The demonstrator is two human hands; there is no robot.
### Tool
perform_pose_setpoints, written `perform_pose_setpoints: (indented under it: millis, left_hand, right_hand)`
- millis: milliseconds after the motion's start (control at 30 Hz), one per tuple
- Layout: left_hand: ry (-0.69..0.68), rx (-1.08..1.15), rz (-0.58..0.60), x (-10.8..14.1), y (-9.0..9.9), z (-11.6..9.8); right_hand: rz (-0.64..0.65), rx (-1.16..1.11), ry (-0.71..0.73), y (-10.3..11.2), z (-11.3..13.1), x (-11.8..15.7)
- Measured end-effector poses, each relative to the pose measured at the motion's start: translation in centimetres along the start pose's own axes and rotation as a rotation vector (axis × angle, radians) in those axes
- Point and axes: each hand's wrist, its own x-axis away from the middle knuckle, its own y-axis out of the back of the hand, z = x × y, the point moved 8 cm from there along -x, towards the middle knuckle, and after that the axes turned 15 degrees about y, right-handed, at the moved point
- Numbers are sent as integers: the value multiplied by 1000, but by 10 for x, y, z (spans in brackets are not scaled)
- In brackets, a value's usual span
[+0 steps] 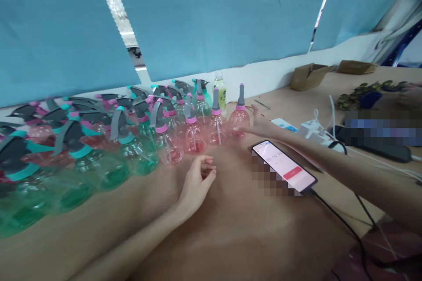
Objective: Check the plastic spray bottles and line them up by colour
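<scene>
Brown tabletop (237, 232): pink bottle (238, 118) upright, axis vertical; right hand (260, 125) at it, cannot tell if clamped; left grip (198, 181) apart

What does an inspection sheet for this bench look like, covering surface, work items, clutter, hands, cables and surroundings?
Surface: brown tabletop, bare in the foreground.
Work items: green and pink transparent trigger spray bottles, standing crowded at left and centre.
Clutter: lit smartphone lying face up; labelled drink bottle behind the spray bottles; cardboard boxes at far right.
Left hand: empty, fingers loosely curled.
Right hand: at the rightmost pink spray bottle; blurred, grip unclear.
Cables: black cable from the smartphone; white cables at right.
Surroundings: blue sheeting behind the table.
</scene>
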Motion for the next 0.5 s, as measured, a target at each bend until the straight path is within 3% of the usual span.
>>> perform_pose_setpoints:
  millis: [100,267,433,500]
  left_hand:
    - [-9,14,-6,7,7,3]
    - [-26,-35,-39,32,29,11]
    - [-1,-83,-92,71,65,23]
    - [8,-87,-117,90,85,29]
  right_hand:
    - [-76,-41,-59,11,12,22]
    - [-101,-5,127,15,88,52]
    - [-30,-125,253,-23,173,69]
    - [83,-185,256,-50,204,72]
